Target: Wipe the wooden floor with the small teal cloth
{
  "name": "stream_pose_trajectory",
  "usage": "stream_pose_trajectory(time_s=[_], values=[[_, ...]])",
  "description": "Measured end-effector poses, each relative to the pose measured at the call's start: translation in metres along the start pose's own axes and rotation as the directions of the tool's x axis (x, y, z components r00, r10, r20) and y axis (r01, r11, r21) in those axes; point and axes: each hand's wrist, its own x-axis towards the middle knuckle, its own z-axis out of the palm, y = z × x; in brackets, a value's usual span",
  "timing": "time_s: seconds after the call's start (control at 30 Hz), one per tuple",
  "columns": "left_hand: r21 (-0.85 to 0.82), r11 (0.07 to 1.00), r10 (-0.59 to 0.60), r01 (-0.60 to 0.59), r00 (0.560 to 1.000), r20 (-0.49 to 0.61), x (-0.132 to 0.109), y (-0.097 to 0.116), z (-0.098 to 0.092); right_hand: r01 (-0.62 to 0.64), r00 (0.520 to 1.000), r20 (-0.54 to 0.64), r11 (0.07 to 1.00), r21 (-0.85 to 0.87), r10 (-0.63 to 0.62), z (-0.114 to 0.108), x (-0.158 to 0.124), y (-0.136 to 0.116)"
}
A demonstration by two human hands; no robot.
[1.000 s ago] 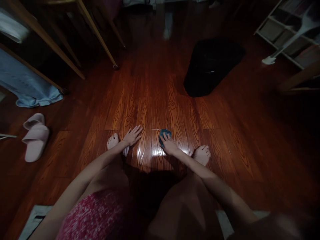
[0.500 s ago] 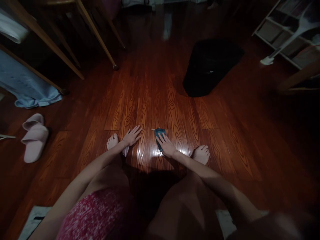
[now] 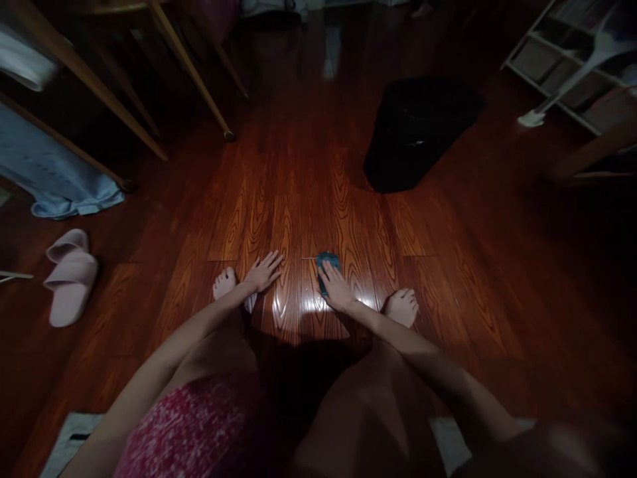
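On the glossy wooden floor (image 3: 318,212) my right hand (image 3: 338,289) lies flat over a small teal cloth (image 3: 328,260), fingers stretched out and pressing on it. Most of the cloth's lower part is covered by the hand. My left hand (image 3: 263,273) rests palm down to the left, fingers spread, with bare floor around its fingertips. Something pale (image 3: 251,303), perhaps a bit of cloth, shows beneath its wrist; I cannot make out what it is. A thin light line runs along the floor just left of the teal cloth.
My bare feet flank both hands. Ahead on the right stands a black bin (image 3: 418,133). Pink slippers (image 3: 73,285) lie at the left, near a hanging blue fabric (image 3: 64,172) and wooden chair legs (image 3: 199,79). A white shelf (image 3: 552,73) is at the far right.
My right hand has slid slightly to the right across the floor, carrying the teal cloth with it. My left hand stays in the same place.
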Motion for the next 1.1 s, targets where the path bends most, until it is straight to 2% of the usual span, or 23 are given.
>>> stream_pose_trajectory(time_s=[0.07, 0.17, 0.27, 0.37, 0.43, 0.5, 0.57, 0.67, 0.77, 0.83, 0.93, 1.0, 1.1], values=[[-0.005, 1.0, -0.006, 0.006, 1.0, 0.007, 0.0, 0.001, -0.001, 0.103, 0.994, 0.022, 0.995, 0.02, -0.103, 0.002, 0.004, -0.007], [-0.015, 1.0, -0.009, 0.009, 1.0, 0.018, 0.0, 0.003, -0.003, 0.102, 0.995, -0.009, 0.995, 0.009, -0.102, 0.0, 0.013, -0.005], [-0.021, 1.0, -0.01, 0.01, 1.0, 0.021, 0.0, 0.003, -0.003, -0.018, 0.998, -0.055, 1.0, -0.017, 0.017, -0.006, 0.02, 0.009], [-0.018, 1.0, -0.012, 0.012, 1.0, 0.011, 0.0, 0.002, -0.002, -0.204, 0.975, -0.102, 0.978, -0.037, 0.199, -0.014, 0.023, 0.02], [-0.014, 1.0, -0.01, 0.01, 1.0, 0.004, 0.0, 0.001, -0.001, -0.281, 0.955, -0.119, 0.958, -0.058, 0.273, -0.018, 0.025, 0.021], [-0.009, 1.0, -0.004, 0.004, 1.0, -0.004, 0.0, 0.001, 0.0, -0.308, 0.948, -0.1, 0.949, -0.069, 0.301, -0.017, 0.026, 0.013], [-0.009, 1.0, -0.002, 0.002, 1.0, -0.005, 0.0, 0.001, -0.001, -0.26, 0.965, -0.054, 0.963, -0.074, 0.256, -0.011, 0.027, -0.002], [-0.007, 1.0, -0.016, 0.016, 1.0, 0.013, -0.001, 0.002, -0.003, -0.011, 0.999, 0.034, 0.996, -0.091, 0.014, 0.006, 0.029, -0.026], [0.0, 1.0, -0.021, 0.021, 0.999, 0.027, -0.001, 0.003, -0.004, 0.219, 0.975, 0.058, 0.971, -0.099, -0.214, 0.024, 0.031, -0.036], [0.001, 1.0, -0.013, 0.013, 1.0, 0.022, -0.001, 0.003, -0.004, 0.267, 0.963, 0.005, 0.957, -0.111, -0.268, 0.029, 0.035, -0.03], [0.001, 1.0, -0.004, 0.004, 1.0, 0.01, -0.001, 0.003, -0.003, 0.185, 0.976, -0.098, 0.976, -0.117, -0.197, 0.024, 0.047, -0.007], [-0.002, 1.0, -0.009, 0.009, 1.0, 0.01, -0.001, 0.003, -0.004, 0.043, 0.987, -0.149, 0.995, -0.085, -0.056, 0.016, 0.054, 0.011], [-0.007, 1.0, -0.013, 0.013, 1.0, 0.017, -0.001, 0.003, -0.004, -0.156, 0.967, -0.209, 0.987, -0.024, 0.148, 0.012, 0.056, 0.03]])
